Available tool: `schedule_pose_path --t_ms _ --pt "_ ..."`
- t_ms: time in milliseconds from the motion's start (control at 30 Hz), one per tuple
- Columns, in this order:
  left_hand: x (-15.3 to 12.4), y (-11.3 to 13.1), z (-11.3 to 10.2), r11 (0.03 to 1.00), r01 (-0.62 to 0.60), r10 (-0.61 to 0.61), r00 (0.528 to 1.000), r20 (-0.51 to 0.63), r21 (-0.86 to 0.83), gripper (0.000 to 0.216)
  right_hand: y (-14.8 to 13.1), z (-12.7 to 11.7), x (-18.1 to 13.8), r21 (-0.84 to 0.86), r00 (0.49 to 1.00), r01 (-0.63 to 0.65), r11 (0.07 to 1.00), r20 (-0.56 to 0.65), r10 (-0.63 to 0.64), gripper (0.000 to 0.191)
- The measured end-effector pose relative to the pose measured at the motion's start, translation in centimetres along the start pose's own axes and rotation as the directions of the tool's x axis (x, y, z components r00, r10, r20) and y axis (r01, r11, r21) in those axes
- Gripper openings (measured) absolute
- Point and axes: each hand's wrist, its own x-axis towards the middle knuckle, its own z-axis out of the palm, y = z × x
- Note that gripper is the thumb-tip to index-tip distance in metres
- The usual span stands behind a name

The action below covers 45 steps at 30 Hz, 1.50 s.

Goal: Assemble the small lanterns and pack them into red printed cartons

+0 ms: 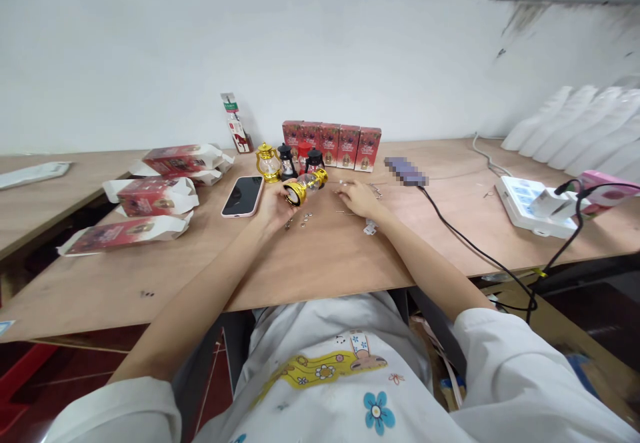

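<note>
We've got the gold lantern point(306, 186) tipped on its side, our left hand point(274, 204) clamped round its base. Our right hand point(356, 196) rests flat beside it, fingers loosely apart over small screws point(302, 220). Three lanterns point(287, 160) stand finished beyond; flat boxes point(150, 198) left of us wait unfilled.

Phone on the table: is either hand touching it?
No. The phone lies flat by itself; the left hand holds a gold lantern beside it, and the right hand rests farther right.
</note>
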Motion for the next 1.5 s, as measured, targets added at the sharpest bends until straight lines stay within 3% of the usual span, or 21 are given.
schedule_pose_path --t_ms 267,500,900,1000,1133,1200,1300,1367,1500 --pt "0.2 -0.2 -0.1 0.999 -0.007 0.007 1.000 -0.003 -0.036 0.044 -0.7 -0.4 -0.1 0.075 0.998 0.069 0.995 -0.021 -0.067 0.024" --pt "0.2 -0.2 0.4 0.998 -0.039 0.038 0.999 -0.018 -0.049 0.036 -0.9 -0.2 0.0 0.058 0.999 0.047 0.997 -0.014 -0.046 0.019" --pt "-0.3 -0.1 0.6 0.996 -0.019 0.016 0.999 -0.027 -0.083 0.042 -1.1 0.1 -0.3 -0.015 0.992 0.123 0.992 0.012 -0.123 0.029" --pt "-0.3 -0.2 0.7 0.998 -0.035 0.033 0.998 -0.048 -0.043 0.037 -1.3 0.2 -0.3 0.010 0.992 0.117 0.993 -0.050 -0.116 0.030" --pt "0.3 -0.9 0.5 0.978 -0.155 0.164 0.985 -0.052 0.142 0.023 -1.8 0.0 -0.3 0.186 0.959 0.176 0.966 -0.254 -0.126 0.022" --pt "0.5 -1.4 0.3 0.898 -0.303 0.322 0.947 -0.007 0.321 0.022 -2.4 -0.3 -0.4 0.283 0.924 0.229 0.931 -0.363 -0.117 0.021" --pt "0.6 -2.0 0.1 0.602 -0.539 0.575 0.804 0.148 0.589 0.024 -3.7 -0.6 -0.9 0.392 0.876 0.289 0.873 -0.476 -0.077 0.021" --pt "0.5 -2.4 -0.1 0.420 -0.606 0.639 0.726 0.254 0.675 0.027 -4.4 -0.8 -1.3 0.438 0.856 0.311 0.843 -0.514 -0.049 0.020" --pt "0.2 -2.9 -0.3 0.240 -0.602 0.659 0.677 0.327 0.762 0.036 -5.2 -1.0 -1.7 0.456 0.820 0.334 0.825 -0.571 -0.016 0.020"
